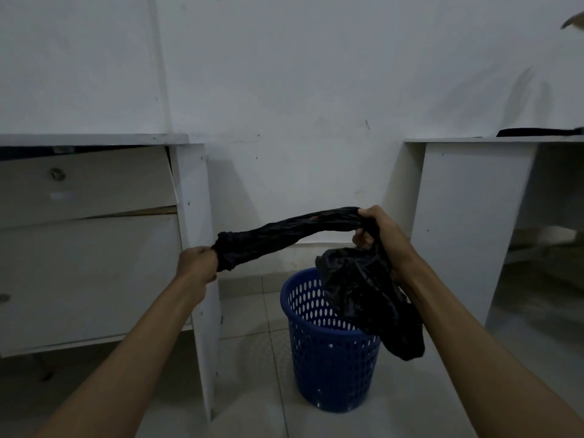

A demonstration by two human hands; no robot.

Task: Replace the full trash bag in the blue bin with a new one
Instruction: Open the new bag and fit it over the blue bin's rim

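Black trash bag [316, 226] is stretched above blue bin [331, 339], gripped by left hand [197, 262] and right hand [376, 232], apparently to unfurl it.

Dim room: white wall [300, 74]; pale tiled floor [252, 358]; white drawer unit [88, 248] at left, top drawer crooked; white table [467, 216] at right.

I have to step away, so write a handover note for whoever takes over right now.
Left hand: shut on one end of the bunched black plastic trash bag.
Right hand: shut on the same bag; the loose remainder hangs over the perforated blue plastic bin.
The bin stands on the tiled floor between two white desks.
Done: no liner shows in the bin.
Left: open the bag, fit it inside, fold its edge over the rim.
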